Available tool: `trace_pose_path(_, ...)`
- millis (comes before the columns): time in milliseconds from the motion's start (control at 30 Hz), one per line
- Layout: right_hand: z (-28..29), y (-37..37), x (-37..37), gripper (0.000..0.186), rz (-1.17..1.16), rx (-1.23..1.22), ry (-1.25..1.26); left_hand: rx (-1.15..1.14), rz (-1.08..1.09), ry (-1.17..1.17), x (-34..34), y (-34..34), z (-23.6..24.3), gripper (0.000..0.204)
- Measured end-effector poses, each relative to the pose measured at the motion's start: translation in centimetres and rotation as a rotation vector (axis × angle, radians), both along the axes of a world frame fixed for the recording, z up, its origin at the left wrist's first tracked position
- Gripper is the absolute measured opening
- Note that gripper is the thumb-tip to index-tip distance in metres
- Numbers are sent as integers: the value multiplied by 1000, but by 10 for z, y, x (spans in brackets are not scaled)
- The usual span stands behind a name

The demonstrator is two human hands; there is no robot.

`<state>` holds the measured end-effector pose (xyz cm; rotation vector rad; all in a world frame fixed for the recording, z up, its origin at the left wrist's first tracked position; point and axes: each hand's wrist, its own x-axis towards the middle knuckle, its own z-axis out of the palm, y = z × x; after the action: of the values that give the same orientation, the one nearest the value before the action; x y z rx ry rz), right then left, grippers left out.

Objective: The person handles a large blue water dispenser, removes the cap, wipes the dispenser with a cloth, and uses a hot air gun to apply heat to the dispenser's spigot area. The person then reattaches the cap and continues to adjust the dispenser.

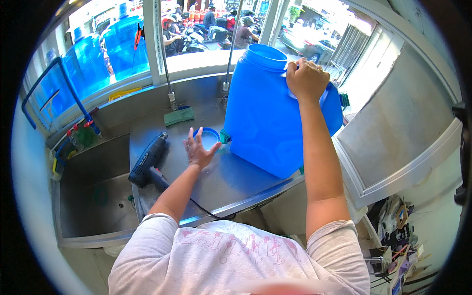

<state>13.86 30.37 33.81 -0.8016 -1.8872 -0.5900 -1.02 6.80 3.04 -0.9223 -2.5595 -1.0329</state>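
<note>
A big blue plastic water jug [265,115] stands on the steel counter, its round mouth uncovered and facing up. My right hand [308,81] is closed round the handle at the jug's upper right. On the counter left of the jug lies a round blue cap [211,139] with a pale inside. Over the cap's left side my left hand [200,153] spreads its fingers, holding nothing; whether a fingertip touches the rim I cannot tell. A green-capped spout [225,136] sticks out low on the jug's side, close to the cap.
A dark heat gun [149,160] lies left of my left forearm, its cord running along the counter's front edge. Behind it are a green sponge [179,116] and two upright metal pipes. A steel sink [96,191] is at the left; a white-framed panel [393,128] stands at the right.
</note>
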Motion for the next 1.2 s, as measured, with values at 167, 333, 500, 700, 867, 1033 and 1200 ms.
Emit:
trace_pose_path(167,-2,3,0,36,37,4,26,425,-265,18,19,41,74,94)
trace_pose_path(333,-2,4,-1,35,59,39,56,578,-388,213,44,58,162,99)
trace_pose_path(500,-2,2,1,32,90,5,55,456,-578,691,60,75,225,101)
trace_pose_path(700,3,-2,10,46,252,-82,103,343,-663,799,71,105,231,97)
trace_pose_path(867,6,-7,17,58,394,-250,88,371,-547,858,71,116,216,86)
trace_pose_path(1033,2,-11,26,66,272,-194,-99,387,-515,864,71,118,211,68)
trace_pose_path(1200,0,-12,26,69,260,-165,-109,395,-489,856,75,116,211,64)
